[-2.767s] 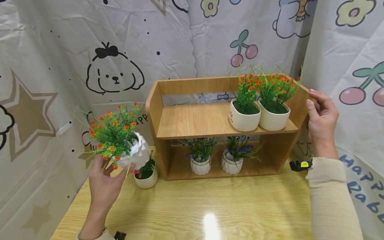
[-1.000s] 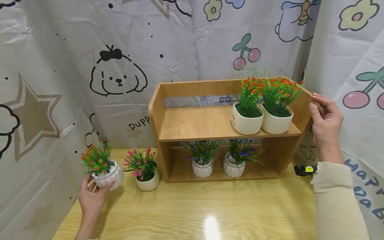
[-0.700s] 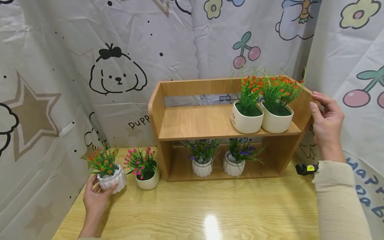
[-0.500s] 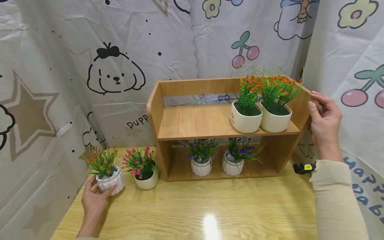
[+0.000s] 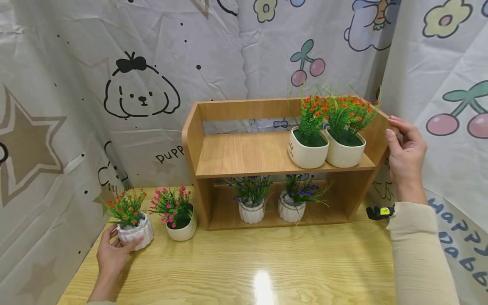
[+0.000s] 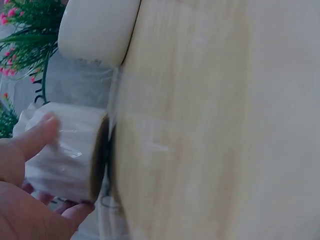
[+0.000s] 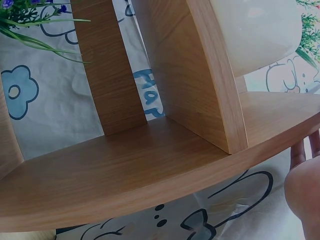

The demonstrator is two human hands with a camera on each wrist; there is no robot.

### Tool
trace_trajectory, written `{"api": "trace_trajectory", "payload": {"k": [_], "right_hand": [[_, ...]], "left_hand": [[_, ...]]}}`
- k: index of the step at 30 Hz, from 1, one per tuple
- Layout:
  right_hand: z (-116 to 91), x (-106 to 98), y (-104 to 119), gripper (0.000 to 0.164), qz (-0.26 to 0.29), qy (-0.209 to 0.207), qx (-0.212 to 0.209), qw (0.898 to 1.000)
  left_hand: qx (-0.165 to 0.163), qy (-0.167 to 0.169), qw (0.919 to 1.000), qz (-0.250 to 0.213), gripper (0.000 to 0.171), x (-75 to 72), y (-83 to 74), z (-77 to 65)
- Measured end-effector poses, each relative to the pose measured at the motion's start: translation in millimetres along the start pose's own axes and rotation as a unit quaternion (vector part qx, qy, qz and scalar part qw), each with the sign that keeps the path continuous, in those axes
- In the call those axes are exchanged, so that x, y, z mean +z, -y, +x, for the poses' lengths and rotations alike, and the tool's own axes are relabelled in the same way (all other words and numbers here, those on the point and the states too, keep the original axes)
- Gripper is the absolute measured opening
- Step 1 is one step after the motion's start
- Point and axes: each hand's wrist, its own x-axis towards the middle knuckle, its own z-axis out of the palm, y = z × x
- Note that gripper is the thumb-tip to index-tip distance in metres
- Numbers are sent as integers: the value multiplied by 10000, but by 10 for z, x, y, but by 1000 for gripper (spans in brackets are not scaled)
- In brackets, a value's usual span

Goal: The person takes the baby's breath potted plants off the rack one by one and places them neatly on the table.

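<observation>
My left hand [image 5: 110,254] grips a white fluted flowerpot [image 5: 136,235] of orange artificial flowers, thumb on the near side and fingers round the other. The pot stands nearly upright at the table's left. In the left wrist view a dark narrow strip lies between the pot's base [image 6: 101,160] and the table; whether they touch I cannot tell. Beside it stands a cream pot [image 5: 182,229] with pink flowers. My right hand [image 5: 408,156] holds the upper right side panel of a two-tier wooden shelf [image 5: 244,154], thumb in front; some fingers are hidden in the right wrist view.
Two cream pots with orange flowers, left [image 5: 309,150] and right [image 5: 346,151], stand at the upper tier's right. Below are two white fluted pots, left [image 5: 251,212] and right [image 5: 291,210], with purple flowers. A printed curtain [image 5: 213,46] surrounds the wooden table [image 5: 228,262].
My left hand has lowered the tilted orange-flowered pot from beside the shelf, leftward and down towards the table, left of the pink-flowered pot, and straightened it. My right hand stays on the shelf.
</observation>
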Motion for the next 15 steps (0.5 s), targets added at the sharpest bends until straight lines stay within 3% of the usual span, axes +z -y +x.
{"api": "trace_trajectory", "payload": {"k": [4,9,15], "right_hand": [[5,17,3,27,25,5,-63,10000],[-8,13,10,27,41,-9,-33,10000],[-18,17,10,27,49,-7,-4,10000]], "left_hand": [[26,386,9990,216,99,-48,17,55],[-154,919,9956,107,103,-98,32,75],[-47,988,9946,301,107,-123,30,68]]}}
